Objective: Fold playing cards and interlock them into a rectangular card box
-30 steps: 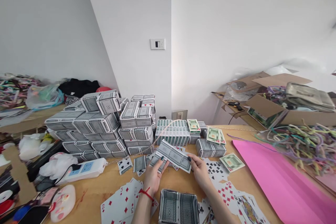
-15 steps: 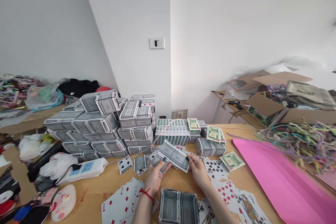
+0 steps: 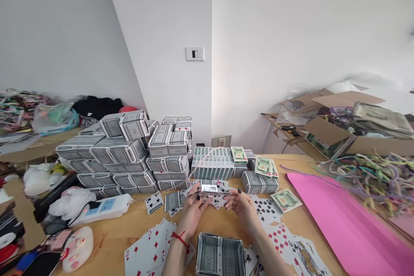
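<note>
Both my hands grip joined playing cards (image 3: pixel 215 192), turned almost edge-on above the table, with a bright patch along the far side. My left hand (image 3: pixel 189 213), with a red string bracelet at its wrist, closes on the left end. At the right end, my right hand (image 3: pixel 243 211) pinches the cards between thumb and fingers. Below my hands stands an open-topped box (image 3: pixel 220 237) built from patterned grey cards. Loose cards lie around it: diamonds (image 3: pixel 153 248) to the left, spades (image 3: pixel 267 210) and a queen (image 3: pixel 307 252) to the right.
Card-built blocks (image 3: pixel 118 151) are piled at the back left, beside a row of card packs (image 3: pixel 212 161). Green card packs (image 3: pixel 286 199) lie right. A power strip (image 3: pixel 108 211) sits left; pink paper (image 3: pixel 343 224) and tangled pipe cleaners (image 3: pixel 371 177) cover the right.
The cards in my hands have turned from showing their patterned backs at a slant to lying level and nearly edge-on. My right hand's fingers have shifted under the right end.
</note>
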The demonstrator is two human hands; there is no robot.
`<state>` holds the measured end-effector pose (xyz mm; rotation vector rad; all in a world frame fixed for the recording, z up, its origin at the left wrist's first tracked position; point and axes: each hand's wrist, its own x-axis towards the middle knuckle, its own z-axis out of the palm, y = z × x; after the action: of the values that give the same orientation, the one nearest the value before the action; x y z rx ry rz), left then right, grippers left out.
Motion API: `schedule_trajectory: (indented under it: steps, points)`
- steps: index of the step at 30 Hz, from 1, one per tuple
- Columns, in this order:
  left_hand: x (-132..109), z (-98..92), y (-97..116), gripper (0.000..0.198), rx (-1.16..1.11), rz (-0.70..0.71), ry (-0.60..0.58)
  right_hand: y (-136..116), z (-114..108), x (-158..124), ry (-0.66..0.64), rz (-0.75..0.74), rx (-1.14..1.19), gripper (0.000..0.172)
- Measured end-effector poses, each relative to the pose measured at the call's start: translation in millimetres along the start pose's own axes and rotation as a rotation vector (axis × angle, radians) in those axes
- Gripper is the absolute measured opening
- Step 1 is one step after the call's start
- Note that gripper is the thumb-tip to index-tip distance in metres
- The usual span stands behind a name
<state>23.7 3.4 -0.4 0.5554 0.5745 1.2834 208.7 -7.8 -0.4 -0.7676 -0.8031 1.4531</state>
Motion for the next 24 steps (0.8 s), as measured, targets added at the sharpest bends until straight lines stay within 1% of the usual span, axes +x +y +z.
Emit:
schedule_trajectory:
  steps: [2,3,5,6,7,10,12,16,20,24]
  points:
    - [-0.3,0.1,0.6,0.036,-0.034,-0.061,-0.073,-0.3,-1.8,0.5,0.009,-0.019,-0.034,0.034]
    - [-0.7,0.8,1.4,0.034,-0.049,-0.092,-0.092,-0.1,-2.4,0.7,0.022,-0.028,-0.066,0.032]
    - [-2.3,2.6,3.7,0.036,-0.067,-0.147,-0.090,0.1,-2.7,1.2,0.041,-0.049,-0.134,0.028]
    - [-3.2,3.2,5.3,0.035,-0.066,-0.160,-0.071,0.0,-2.4,1.3,0.043,-0.059,-0.163,0.029]
    - [-4.0,3.5,6.9,0.032,-0.050,-0.162,-0.047,-0.2,-1.8,1.3,0.036,-0.067,-0.190,0.033]
    - [-5.6,1.5,11.8,0.023,0.060,-0.144,0.012,-0.2,-0.4,1.8,0.017,-0.078,-0.271,0.053]
    - [-6.0,-0.9,14.4,0.023,0.118,-0.153,0.017,1.3,-1.3,3.0,0.021,-0.055,-0.325,0.058]
    - [-6.8,-2.8,16.2,0.031,0.253,-0.192,0.025,7.7,-7.5,6.5,0.008,0.022,-0.467,0.042]
    - [-7.1,-0.9,11.6,0.038,0.394,-0.172,0.076,12.2,-11.9,7.8,-0.003,0.040,-0.586,0.041]
    - [-5.7,-0.5,5.3,0.039,0.445,-0.140,0.092,13.3,-13.4,7.9,-0.004,0.039,-0.693,0.038]
